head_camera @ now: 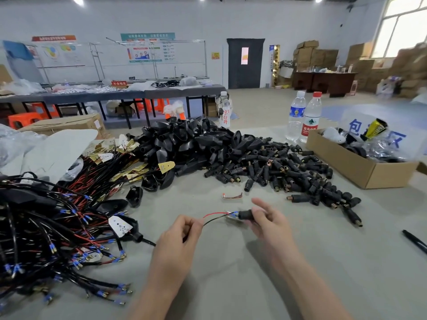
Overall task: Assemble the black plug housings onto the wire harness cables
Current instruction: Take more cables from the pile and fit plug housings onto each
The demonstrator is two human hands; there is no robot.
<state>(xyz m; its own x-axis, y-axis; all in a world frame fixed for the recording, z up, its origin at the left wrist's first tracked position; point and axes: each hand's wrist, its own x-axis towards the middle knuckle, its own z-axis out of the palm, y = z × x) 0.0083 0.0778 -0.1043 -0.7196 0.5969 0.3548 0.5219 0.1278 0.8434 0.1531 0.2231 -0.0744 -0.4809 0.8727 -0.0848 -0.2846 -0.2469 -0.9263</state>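
Left hand [178, 236] pinching two wires [213, 218], right hand [270, 224] gripping black plug housing [245, 214], blurred where they meet

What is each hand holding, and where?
The left hand pinches the red and black wires partway along; the right hand grips the black plug housing by the end away from the wires.

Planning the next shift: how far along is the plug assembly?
Early. Done: some cables at left seem housed. In hand: left hand pinches the wire pair, right hand holds a black plug on it. Left: large piles of loose plugs and housings.
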